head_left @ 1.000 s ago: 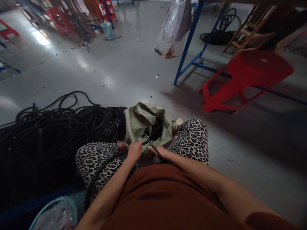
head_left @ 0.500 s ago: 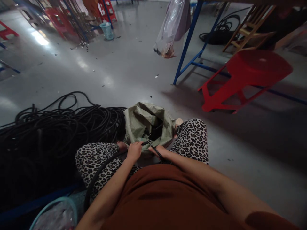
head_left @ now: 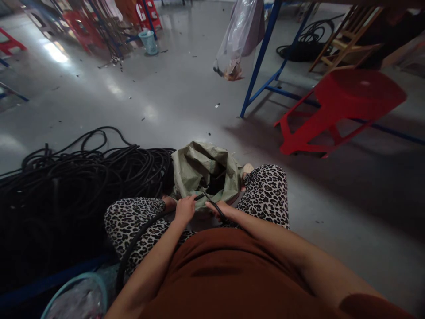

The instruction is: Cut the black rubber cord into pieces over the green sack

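Note:
My left hand [head_left: 185,210] is closed around a thick black hose [head_left: 136,239], or a similar rubber cord. Its short free end pokes out past my fingers over the near rim of a green woven sack [head_left: 184,170]. Scissors [head_left: 217,209] with dark handles are gripped in my right hand [head_left: 223,210], their thin metal blades pointing at the hose end with a small gap between. Dark pieces lie inside the sack, too shadowed to make out. Behind my left hand the hose runs over my left thigh.
A big heap of black hose [head_left: 83,173] lies to the left. At the lower left stands a light-blue-rimmed basket [head_left: 102,288] with plastic-wrapped contents. A red stool [head_left: 352,97] leans by a blue table leg [head_left: 262,57] on the right, where a clear bag [head_left: 232,48] hangs.
The scissors blades have drawn slightly away from the hose end, and the hose tip shows more clearly. Both hands keep nearly the same place.

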